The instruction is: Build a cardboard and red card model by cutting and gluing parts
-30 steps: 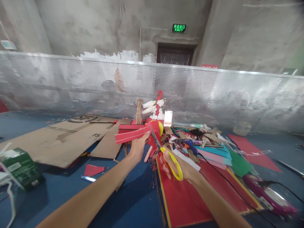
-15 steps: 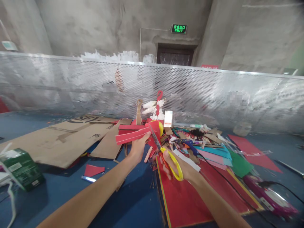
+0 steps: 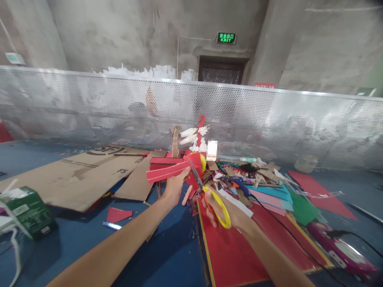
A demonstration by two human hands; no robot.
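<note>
My left hand (image 3: 176,185) is closed on a red paper strip (image 3: 163,173) that carries a thin pale line along its length. Yellow-and-orange scissors (image 3: 222,207) sit in my right hand (image 3: 213,209), fingers through the handles. Their blades (image 3: 196,173) reach up to the right end of the strip, close to my left fingertips. Whether the blades are biting into the paper I cannot tell. Behind the strip lies a red piece with a yellow roll (image 3: 202,162) beside it. Under my right hand is a stack of red sheets (image 3: 239,255).
Flat cardboard (image 3: 89,171) covers the left of the blue table. A glue gun (image 3: 239,184), with its black cord crossing the red sheets, lies among scraps at right. White flowers on a red stem (image 3: 201,131) stand before the perforated metal screen (image 3: 257,115). A green box (image 3: 28,213) is at far left.
Both hands, the red strip and the scissors stay almost in place. The whole view has shifted very slightly downward.
</note>
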